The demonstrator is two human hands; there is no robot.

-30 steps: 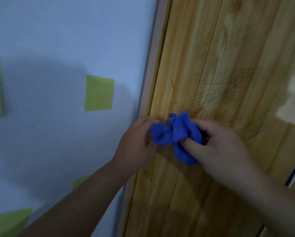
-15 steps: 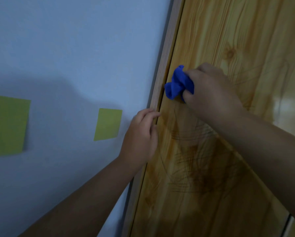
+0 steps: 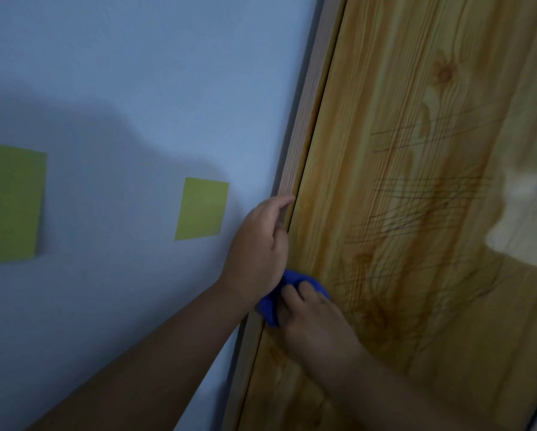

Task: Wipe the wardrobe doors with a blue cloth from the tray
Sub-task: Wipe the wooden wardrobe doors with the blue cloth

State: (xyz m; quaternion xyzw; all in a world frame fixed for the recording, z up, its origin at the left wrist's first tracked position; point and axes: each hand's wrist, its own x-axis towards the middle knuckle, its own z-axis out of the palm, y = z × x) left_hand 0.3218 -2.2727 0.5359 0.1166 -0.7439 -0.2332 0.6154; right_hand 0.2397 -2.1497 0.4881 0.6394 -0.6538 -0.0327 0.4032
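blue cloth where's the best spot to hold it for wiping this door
Take the bunched back of the blue cloth, coming from the room side, straight toward the wardrobe door. It is a soft wad pressed against the upright panel, so only its outer bulge is free; the right hand has its grip there, fingers curled over it.

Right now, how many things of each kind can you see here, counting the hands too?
Green notes: 2
Blue cloth: 1
Wooden door: 1
Hands, left hand and right hand: 2
Total: 6
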